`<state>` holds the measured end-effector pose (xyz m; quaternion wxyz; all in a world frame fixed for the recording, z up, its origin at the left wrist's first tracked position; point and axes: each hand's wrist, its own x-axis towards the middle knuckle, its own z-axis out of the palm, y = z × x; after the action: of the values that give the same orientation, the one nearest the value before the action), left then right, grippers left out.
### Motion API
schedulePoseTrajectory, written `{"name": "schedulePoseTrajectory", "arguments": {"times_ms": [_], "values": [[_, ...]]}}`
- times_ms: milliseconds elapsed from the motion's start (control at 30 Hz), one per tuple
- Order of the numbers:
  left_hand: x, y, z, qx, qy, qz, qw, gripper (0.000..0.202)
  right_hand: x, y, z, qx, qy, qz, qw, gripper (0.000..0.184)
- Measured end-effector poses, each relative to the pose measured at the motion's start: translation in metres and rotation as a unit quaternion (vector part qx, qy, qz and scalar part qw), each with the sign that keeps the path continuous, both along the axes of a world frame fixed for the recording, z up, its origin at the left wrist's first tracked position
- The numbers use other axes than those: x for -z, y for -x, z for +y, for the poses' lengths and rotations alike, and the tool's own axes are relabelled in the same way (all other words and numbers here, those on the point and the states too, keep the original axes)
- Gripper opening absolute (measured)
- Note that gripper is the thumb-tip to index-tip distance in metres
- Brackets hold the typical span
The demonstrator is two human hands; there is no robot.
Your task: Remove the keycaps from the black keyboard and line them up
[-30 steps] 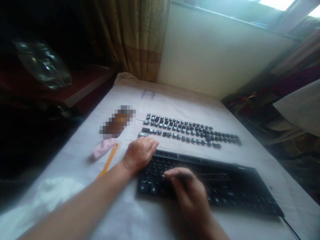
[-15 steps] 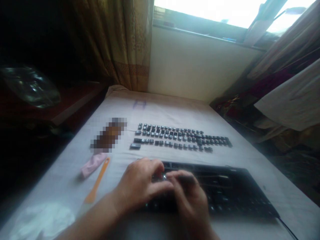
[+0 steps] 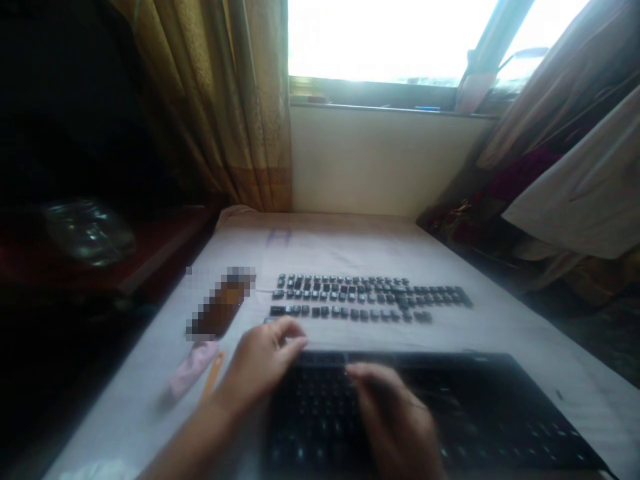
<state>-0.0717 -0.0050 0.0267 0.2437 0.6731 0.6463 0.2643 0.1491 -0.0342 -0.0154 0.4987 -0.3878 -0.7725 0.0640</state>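
A black keyboard lies in front of me, with many of its key positions stripped of caps. Loose keycaps stand in rows on the cloth beyond it. My left hand hovers at the keyboard's far left corner, close to the nearest keycap row. Its thumb and forefinger are pinched together; anything between them is too small to make out. Over the middle of the keyboard, my right hand is closed around a dark, slim thing that blurs into its shadow, its fingertips just above the keys.
On the left lie a pink cloth, an orange-handled tool partly behind my forearm, and a pixelated brown object. A small dark piece rests right of the keyboard. Curtains and a wall stand behind the table.
My left hand has moved away from the right hand, up and left toward the keycap rows. The right hand stays over the keyboard. The camera view has tilted upward.
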Motion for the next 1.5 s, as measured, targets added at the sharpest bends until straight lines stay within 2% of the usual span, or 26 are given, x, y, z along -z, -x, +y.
{"name": "schedulePoseTrajectory", "arguments": {"times_ms": [67, 167, 367, 467, 567, 700, 800, 1000, 1300, 1500], "values": [[0.001, 0.012, 0.016, -0.012, -0.018, 0.038, 0.999, 0.014, -0.006, 0.005, 0.0, -0.001, -0.021, -0.001, 1.0, 0.018], [0.004, 0.018, 0.036, 0.005, -0.055, 0.092, 0.994, 0.005, -0.01, 0.01, -0.002, -0.014, -0.033, -0.001, 0.999, 0.017], [0.013, 0.014, 0.049, 0.039, -0.095, 0.173, 0.98, 0.006, -0.004, 0.004, -0.005, -0.022, -0.007, 0.008, 1.0, 0.022], [0.017, 0.016, 0.051, 0.04, -0.104, 0.199, 0.974, 0.009, 0.003, 0.002, -0.007, -0.009, 0.04, 0.032, 0.999, 0.025], [0.02, 0.018, 0.051, 0.038, -0.116, 0.217, 0.969, 0.013, 0.006, 0.005, -0.01, 0.014, 0.107, 0.098, 0.989, 0.021], [0.024, 0.023, 0.049, 0.038, -0.132, 0.23, 0.963, 0.016, 0.002, 0.007, -0.012, 0.021, 0.211, 0.159, 0.964, 0.01], [0.025, 0.03, 0.045, 0.039, -0.141, 0.236, 0.961, 0.016, -0.002, 0.003, -0.011, 0.02, 0.243, 0.167, 0.955, 0.013], [0.023, 0.035, 0.037, 0.067, -0.153, 0.242, 0.956, 0.022, -0.007, -0.001, -0.007, 0.021, 0.246, 0.163, 0.955, 0.012], [0.032, 0.028, 0.039, 0.075, -0.181, 0.26, 0.946, 0.015, -0.012, -0.004, -0.005, 0.011, 0.205, 0.128, 0.97, 0.01], [0.03, 0.025, 0.039, 0.08, -0.186, 0.275, 0.94, 0.009, -0.018, -0.003, -0.003, 0.012, 0.203, 0.14, 0.969, 0.009]]}}
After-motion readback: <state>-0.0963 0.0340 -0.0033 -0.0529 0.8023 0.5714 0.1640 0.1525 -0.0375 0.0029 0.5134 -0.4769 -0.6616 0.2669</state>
